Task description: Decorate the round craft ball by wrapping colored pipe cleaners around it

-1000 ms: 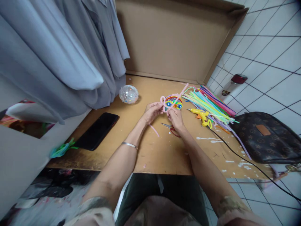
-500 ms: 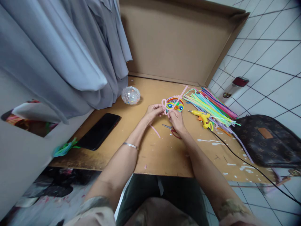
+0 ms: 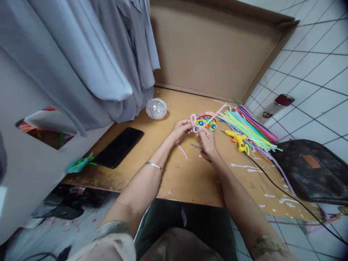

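Observation:
Both hands meet over the middle of the table. My left hand (image 3: 181, 130) pinches the looped pink pipe cleaner (image 3: 193, 118) at its left side. Close beside it, my right hand (image 3: 207, 141) has its fingers closed on the same pink strand, whose free end points up to the right. Just behind the fingers is a colourful round piece (image 3: 208, 121) with two blue-and-yellow eyes and an orange middle; what it rests on is hidden. Scissors (image 3: 200, 151) with red handles lie partly under my right hand. A loose pink strip (image 3: 182, 151) lies near my left wrist.
A clear ball (image 3: 156, 108) sits behind left, a black phone (image 3: 119, 147) at left. To the right are pipe cleaners (image 3: 250, 127), a yellow glue gun (image 3: 237, 139) with its cord, and a brown bag (image 3: 312, 170). Cardboard (image 3: 201, 47) stands behind; grey cloth (image 3: 108, 54) hangs left.
The view has shifted slightly, so the table items appear a little displaced. The pink strand's free end leans lower to the right. Both hands keep their hold.

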The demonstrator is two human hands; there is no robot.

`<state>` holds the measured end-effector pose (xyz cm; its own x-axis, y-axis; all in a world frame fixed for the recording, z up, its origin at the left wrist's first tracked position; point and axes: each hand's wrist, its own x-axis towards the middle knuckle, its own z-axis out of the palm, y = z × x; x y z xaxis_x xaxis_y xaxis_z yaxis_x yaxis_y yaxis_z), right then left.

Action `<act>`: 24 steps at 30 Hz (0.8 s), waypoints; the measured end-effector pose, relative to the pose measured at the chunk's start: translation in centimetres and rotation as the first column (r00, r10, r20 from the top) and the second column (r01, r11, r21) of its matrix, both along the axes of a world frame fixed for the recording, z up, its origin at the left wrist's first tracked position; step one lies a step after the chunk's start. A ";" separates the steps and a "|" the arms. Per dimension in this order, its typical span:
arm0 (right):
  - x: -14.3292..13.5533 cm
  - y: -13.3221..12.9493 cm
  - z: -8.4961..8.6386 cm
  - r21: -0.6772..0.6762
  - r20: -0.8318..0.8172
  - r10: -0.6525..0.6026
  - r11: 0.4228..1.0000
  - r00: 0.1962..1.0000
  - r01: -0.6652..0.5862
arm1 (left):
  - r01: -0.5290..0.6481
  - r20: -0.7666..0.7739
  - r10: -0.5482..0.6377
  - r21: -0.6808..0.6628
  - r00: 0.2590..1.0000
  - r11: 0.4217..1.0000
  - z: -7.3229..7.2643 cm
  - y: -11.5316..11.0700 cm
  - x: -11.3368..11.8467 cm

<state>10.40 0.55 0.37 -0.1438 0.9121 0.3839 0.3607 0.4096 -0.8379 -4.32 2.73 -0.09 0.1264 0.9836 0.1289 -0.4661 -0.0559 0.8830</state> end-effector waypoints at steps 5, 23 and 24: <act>0.1 -0.5 0.0 0.294 0.159 -0.102 0.954 0.982 0.051 | -0.079 0.082 0.081 -0.029 0.993 0.996 0.4 0.1 -0.4; -0.3 -1.2 -0.1 0.683 0.039 -0.402 0.679 0.915 0.269 | -0.041 0.115 0.041 -0.009 0.993 0.999 0.7 -0.1 -0.4; -0.4 -1.3 0.0 0.639 0.043 -0.355 0.728 0.934 0.247 | -0.052 0.103 0.053 -0.007 0.993 0.999 0.7 -0.1 -0.4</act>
<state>10.05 -0.72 0.33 -0.0078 0.4905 0.8714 0.6546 0.6613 -0.3663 -4.76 2.63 0.64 0.0605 0.9891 0.1342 -0.5515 -0.0789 0.8304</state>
